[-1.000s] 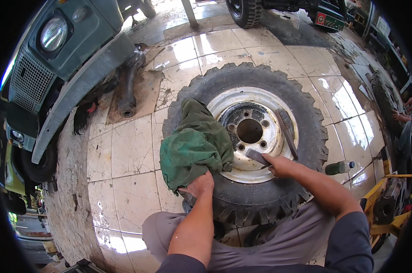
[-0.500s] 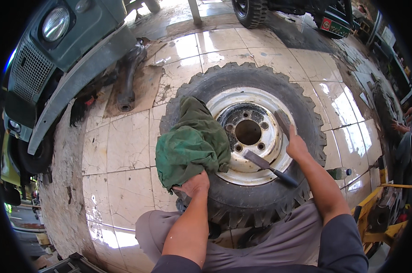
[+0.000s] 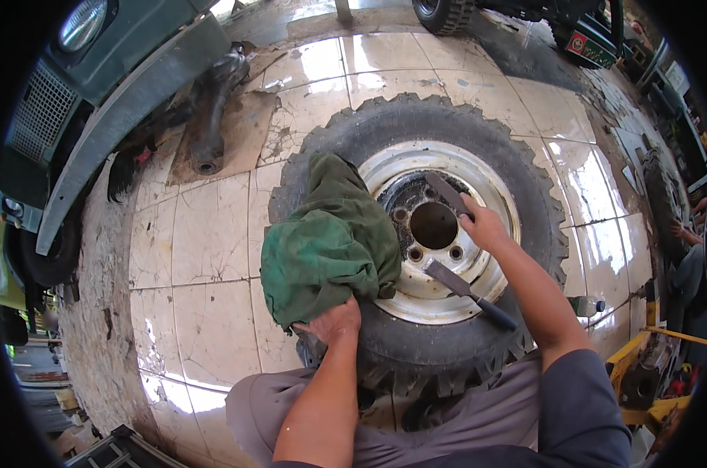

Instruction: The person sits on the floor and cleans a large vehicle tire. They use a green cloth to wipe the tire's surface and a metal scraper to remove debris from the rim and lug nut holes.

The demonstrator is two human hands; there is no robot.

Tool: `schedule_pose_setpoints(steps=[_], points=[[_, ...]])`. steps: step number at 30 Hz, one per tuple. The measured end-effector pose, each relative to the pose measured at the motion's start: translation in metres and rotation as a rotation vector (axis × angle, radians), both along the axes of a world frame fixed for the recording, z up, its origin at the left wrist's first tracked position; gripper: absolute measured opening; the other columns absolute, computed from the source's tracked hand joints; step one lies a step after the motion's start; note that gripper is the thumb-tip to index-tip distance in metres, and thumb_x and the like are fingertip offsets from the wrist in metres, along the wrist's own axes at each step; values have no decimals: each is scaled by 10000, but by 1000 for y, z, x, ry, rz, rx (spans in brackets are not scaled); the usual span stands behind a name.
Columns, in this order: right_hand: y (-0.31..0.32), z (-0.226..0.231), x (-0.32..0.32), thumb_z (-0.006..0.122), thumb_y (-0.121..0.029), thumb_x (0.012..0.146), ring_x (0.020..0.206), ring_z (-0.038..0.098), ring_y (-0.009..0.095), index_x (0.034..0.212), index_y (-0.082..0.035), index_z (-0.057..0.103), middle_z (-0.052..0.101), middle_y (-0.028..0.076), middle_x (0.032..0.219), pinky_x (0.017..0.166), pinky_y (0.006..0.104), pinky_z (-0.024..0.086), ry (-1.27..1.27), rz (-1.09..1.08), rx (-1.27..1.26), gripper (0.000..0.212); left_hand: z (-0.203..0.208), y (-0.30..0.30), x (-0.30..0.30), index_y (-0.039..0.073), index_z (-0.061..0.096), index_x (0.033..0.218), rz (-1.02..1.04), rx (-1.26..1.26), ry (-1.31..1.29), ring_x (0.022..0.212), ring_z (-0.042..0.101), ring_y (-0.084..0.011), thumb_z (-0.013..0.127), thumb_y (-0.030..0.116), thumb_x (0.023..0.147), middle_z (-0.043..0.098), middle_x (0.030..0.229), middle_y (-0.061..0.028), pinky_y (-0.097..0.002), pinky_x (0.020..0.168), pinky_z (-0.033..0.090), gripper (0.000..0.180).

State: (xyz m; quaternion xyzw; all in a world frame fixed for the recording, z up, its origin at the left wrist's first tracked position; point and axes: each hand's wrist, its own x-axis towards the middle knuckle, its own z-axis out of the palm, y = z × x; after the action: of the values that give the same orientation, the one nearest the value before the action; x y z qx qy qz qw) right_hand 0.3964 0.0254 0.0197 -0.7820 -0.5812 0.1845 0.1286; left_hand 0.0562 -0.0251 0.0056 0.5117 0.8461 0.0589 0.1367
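My right hand [image 3: 486,226] clasps one of two flat tools [image 3: 445,191], long axes pointing forward-left. One cloth [image 3: 330,249] hides my left hand's [image 3: 336,318] grip.

Bright light glares white off the floor tiles [image 3: 213,242], while lines bend toward the picture's black rim.

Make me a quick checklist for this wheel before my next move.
1. Right hand gripping the flat dark tool: ok.
2. Left hand touching the green cloth: ok, at its lower edge.
3. Wheel lying on its side on the tiled floor: ok.
4. Wheel free of loose tools: not ok, a scraper lies across rim and tire.
5. Area beneath the cloth free of objects: cannot tell, hidden.
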Motion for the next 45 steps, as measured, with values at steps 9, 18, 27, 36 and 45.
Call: schedule_pose_setpoints(steps=[9,18,27,36,45], points=[[-27,23,34,590,-252,866,957,656,382,1414,-211,505,676,232,1036,864,448,500,60,18,-53,556,9,5,2,209,353,1511,5,-66,0,1464,261,-342,473,550,879,319,1581,-79,-690,1141,66,728],[-1,7,21,596,-261,887,894,649,401,1403,-234,522,685,215,970,830,452,506,67,110,80,523,-2,5,-3,210,367,1503,2,-130,11,1468,253,-329,477,552,880,323,1579,-76,-686,1143,72,719],[0,17,27,613,-305,871,864,661,339,1395,-313,529,668,166,916,775,456,517,-26,252,123,530,4,1,-2,220,384,1495,-6,-101,49,1453,290,-324,465,544,889,348,1567,-67,-681,1144,70,692],[38,26,10,591,-346,861,944,667,348,1388,-296,539,695,159,1023,829,445,528,-74,226,-57,532,4,2,-4,198,378,1495,-21,-68,64,1447,306,-324,449,538,908,355,1562,-99,-673,1139,92,683],[-12,24,40,594,-308,868,910,663,408,1366,-213,563,685,236,990,825,453,512,182,18,59,508,1,6,-5,192,365,1504,-18,-13,91,1452,283,-341,482,537,886,330,1576,-79,-683,1140,80,717]])
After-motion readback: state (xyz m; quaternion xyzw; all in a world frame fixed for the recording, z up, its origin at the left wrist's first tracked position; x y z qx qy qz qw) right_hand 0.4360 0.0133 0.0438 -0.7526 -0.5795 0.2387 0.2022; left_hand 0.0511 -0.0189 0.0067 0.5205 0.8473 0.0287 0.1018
